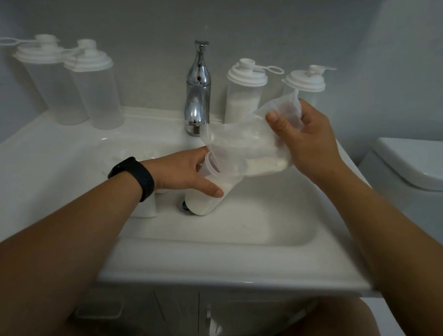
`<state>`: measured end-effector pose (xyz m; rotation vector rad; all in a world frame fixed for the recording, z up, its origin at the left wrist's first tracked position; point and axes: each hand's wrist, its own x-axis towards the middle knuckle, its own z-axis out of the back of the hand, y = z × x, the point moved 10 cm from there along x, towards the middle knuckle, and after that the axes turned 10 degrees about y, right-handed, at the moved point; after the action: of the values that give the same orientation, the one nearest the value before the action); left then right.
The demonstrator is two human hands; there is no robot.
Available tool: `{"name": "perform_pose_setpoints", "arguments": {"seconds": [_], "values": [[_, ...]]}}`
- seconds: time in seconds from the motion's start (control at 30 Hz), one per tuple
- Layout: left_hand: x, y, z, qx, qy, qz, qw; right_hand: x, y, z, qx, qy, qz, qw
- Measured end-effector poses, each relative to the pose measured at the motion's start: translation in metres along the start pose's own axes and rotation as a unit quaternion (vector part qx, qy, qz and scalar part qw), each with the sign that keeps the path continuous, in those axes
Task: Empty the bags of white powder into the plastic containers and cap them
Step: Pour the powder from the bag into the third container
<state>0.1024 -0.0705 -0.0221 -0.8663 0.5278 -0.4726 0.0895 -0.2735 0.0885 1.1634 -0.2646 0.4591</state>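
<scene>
- Two empty clear plastic containers (76, 91) stand back-left on the white counter (42, 160).
- Chrome faucet (198, 90) stands behind the basin (246, 227).
- Two capped containers (246, 91) stand right of it.

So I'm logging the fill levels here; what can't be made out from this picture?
- Head view: powder level in the open container, covered by the left hand and the bag.
- Far-right capped container: its body is behind the bag and the right hand.

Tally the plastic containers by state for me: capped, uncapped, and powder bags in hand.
Capped containers: 4, two left, two right of the faucet
Uncapped container: 1
Powder bag: 1
Total: 6
</scene>
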Motion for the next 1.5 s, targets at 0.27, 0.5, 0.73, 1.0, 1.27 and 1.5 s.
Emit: {"name": "perform_pose_setpoints", "arguments": {"seconds": [0.27, 0.5, 0.73, 1.0, 1.27, 1.5], "values": [[0.0002, -0.0009, -0.0005, 0.006, 0.000, -0.001, 1.000, -0.0002, -0.0011, 0.0002, -0.006, -0.002, -0.004, 1.000], [-0.0010, 0.0002, -0.0016, 0.006, 0.004, 0.007, 1.000, -0.0002, -0.0028, 0.0010, -0.015, -0.004, -0.009, 1.000], [0.0002, 0.0001, -0.0016, 0.005, 0.004, 0.003, 1.000, 0.0005, -0.0033, 0.0006, -0.032, -0.003, -0.013, 0.999], [0.0010, 0.0017, -0.0006, 0.005, 0.001, 0.004, 1.000, 0.0003, -0.0029, 0.0006, -0.032, -0.002, -0.011, 0.999], [0.0004, 0.0008, -0.0010, 0.015, 0.002, 0.009, 1.000, 0.0002, -0.0031, 0.0001, -0.033, -0.004, -0.016, 0.999], [0.0002, -0.0014, -0.0006, 0.018, 0.001, 0.005, 1.000, 0.0007, -0.0053, 0.0008, -0.029, -0.005, -0.017, 0.999]]}}
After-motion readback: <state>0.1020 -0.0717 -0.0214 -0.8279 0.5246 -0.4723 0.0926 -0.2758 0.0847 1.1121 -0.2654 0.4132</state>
